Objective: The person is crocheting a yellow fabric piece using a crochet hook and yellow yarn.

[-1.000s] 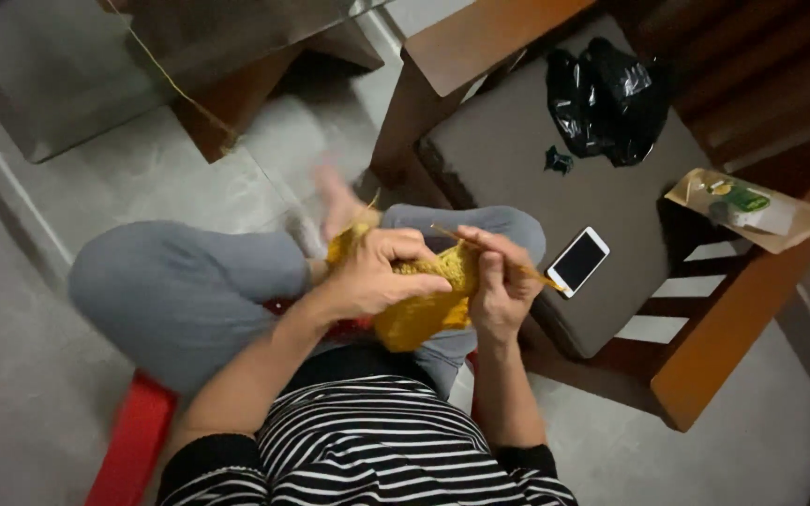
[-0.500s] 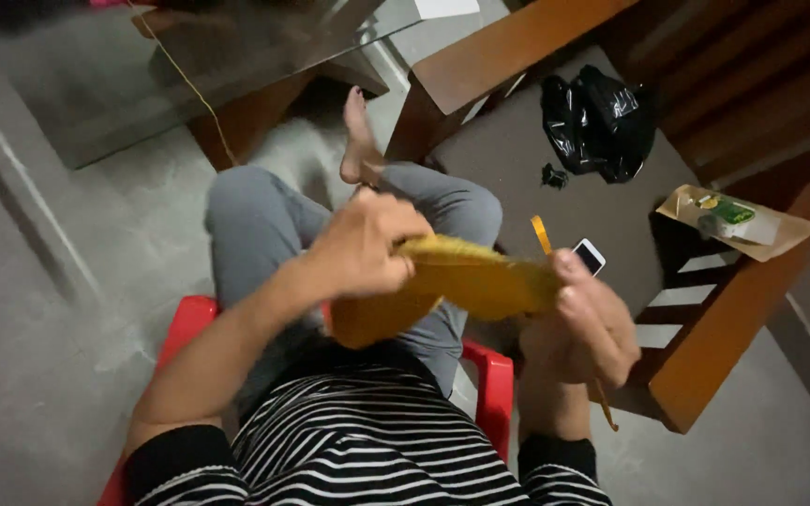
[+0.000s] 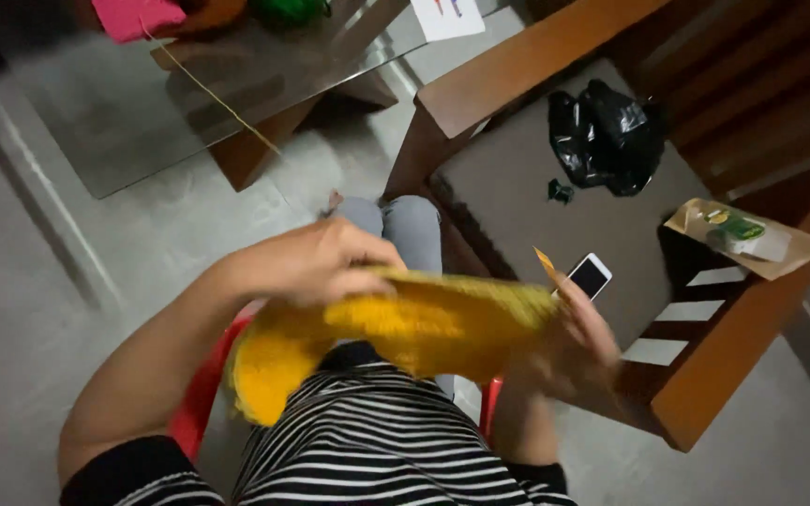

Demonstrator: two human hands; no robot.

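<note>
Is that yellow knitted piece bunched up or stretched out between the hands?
Stretched out: the yellow knitted piece spans sideways from the left hand to the right hand, with one end drooping below the left.

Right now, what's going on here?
A seated person in a striped top stretches a yellow knitted piece between both hands: the left hand grips its top edge, the right hand holds the other end along with a knitting needle. A phone and black bag lie on the brown seat alongside.
</note>
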